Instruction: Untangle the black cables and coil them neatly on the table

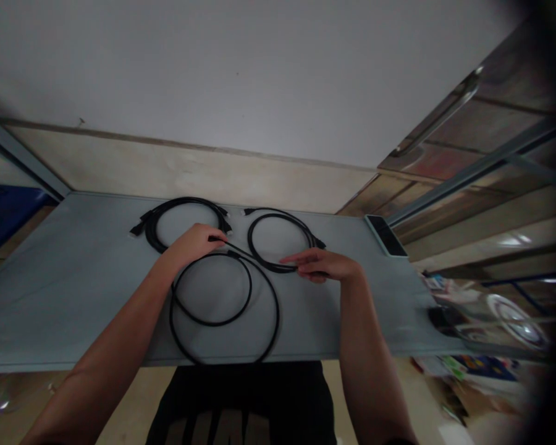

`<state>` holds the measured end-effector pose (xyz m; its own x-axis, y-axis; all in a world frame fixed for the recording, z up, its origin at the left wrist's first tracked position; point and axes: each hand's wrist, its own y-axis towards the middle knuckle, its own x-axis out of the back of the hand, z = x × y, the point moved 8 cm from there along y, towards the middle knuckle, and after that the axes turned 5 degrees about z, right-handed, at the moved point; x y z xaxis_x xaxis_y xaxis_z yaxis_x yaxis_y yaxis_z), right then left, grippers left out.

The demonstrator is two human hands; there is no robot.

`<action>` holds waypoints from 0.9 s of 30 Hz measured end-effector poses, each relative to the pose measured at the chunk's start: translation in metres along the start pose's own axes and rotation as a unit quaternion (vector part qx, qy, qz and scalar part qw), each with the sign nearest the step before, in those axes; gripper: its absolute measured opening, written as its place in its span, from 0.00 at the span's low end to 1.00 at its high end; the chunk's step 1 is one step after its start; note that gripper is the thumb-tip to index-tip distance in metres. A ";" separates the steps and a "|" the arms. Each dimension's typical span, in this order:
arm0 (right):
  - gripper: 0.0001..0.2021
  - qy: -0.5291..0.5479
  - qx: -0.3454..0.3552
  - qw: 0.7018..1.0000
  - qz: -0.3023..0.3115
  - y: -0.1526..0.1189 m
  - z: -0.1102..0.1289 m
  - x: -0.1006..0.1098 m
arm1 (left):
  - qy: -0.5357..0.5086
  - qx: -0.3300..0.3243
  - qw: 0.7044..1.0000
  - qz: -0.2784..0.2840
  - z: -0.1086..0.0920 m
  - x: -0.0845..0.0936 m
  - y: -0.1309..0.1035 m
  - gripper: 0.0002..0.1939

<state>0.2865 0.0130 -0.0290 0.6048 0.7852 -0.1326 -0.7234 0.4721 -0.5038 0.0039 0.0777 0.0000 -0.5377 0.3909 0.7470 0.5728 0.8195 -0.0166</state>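
Observation:
My left hand (199,241) is closed on a black cable near its plug (214,238), above the table's middle. A thin stretch of that cable (238,248) slants from there toward my right hand (322,266). The fingers of my right hand pinch a dark part of the cable, partly hidden by the hand. Below them lies a loosely looped black cable (278,309), whose lower loop reaches the table's front edge. Behind my left hand rests a thicker coiled cable (151,232) with several plugs. Another coiled cable (250,238) sits just left of my right hand.
The grey table (97,259) stands against a pale wall (189,161). A phone-like dark slab with a light edge (385,236) lies at its back right corner. A clear container with a round lid (514,318) is at the right, blurred. Metal posts (23,157) rise at the sides.

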 end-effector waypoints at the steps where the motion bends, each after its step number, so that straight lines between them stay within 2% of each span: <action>1: 0.32 0.013 0.021 1.000 0.009 0.000 0.005 -0.006 | 0.016 -0.006 1.000 -0.022 -0.001 0.004 0.000 0.13; 4: 0.38 0.058 0.067 0.996 0.028 0.006 0.018 -0.023 | 0.069 -0.001 0.994 -0.085 -0.003 0.015 -0.001 0.14; 7: 0.38 0.078 0.079 0.994 -0.012 0.017 0.023 -0.027 | 0.128 0.049 0.981 -0.136 0.000 0.022 -0.005 0.14; 9: 0.36 0.058 0.057 0.996 -0.024 0.025 0.019 -0.028 | 0.161 0.058 0.974 -0.147 0.001 0.020 -0.006 0.13; 11: 0.34 0.024 0.006 0.999 0.024 0.032 0.010 -0.035 | 0.172 0.022 0.977 -0.125 -0.002 0.011 -0.004 0.12; 14: 0.32 -0.005 -0.067 0.988 0.142 0.033 -0.005 -0.054 | 0.148 -0.052 0.985 -0.078 -0.005 -0.004 0.002 0.12; 17: 0.32 0.019 -0.066 0.979 0.190 0.032 -0.005 -0.065 | 0.113 -0.084 0.987 -0.079 -0.005 -0.005 0.004 0.12; 19: 0.33 0.038 -0.031 0.985 0.162 0.034 0.002 -0.064 | 0.092 -0.089 0.987 -0.094 -0.006 -0.001 0.003 0.12; 22: 0.34 0.069 0.046 0.996 0.033 0.039 0.016 -0.046 | 0.052 -0.086 0.990 -0.100 -0.010 0.003 0.001 0.11; 24: 0.33 0.089 0.088 0.991 -0.043 0.041 0.022 -0.033 | 0.022 -0.079 0.992 -0.097 -0.013 0.002 0.001 0.11; 25: 0.32 0.090 0.098 0.989 -0.057 0.043 0.023 -0.031 | 0.009 -0.077 0.992 -0.097 -0.015 0.000 0.001 0.11; 27: 0.28 0.065 0.081 0.994 -0.035 0.049 0.019 -0.034 | -0.009 -0.080 0.993 -0.088 -0.018 -0.005 0.002 0.11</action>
<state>0.2240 0.0167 -0.0326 0.6863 0.6946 -0.2158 -0.7153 0.5907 -0.3734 0.0191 0.0695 0.0084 -0.6476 0.2567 0.7175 0.5602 0.7987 0.2199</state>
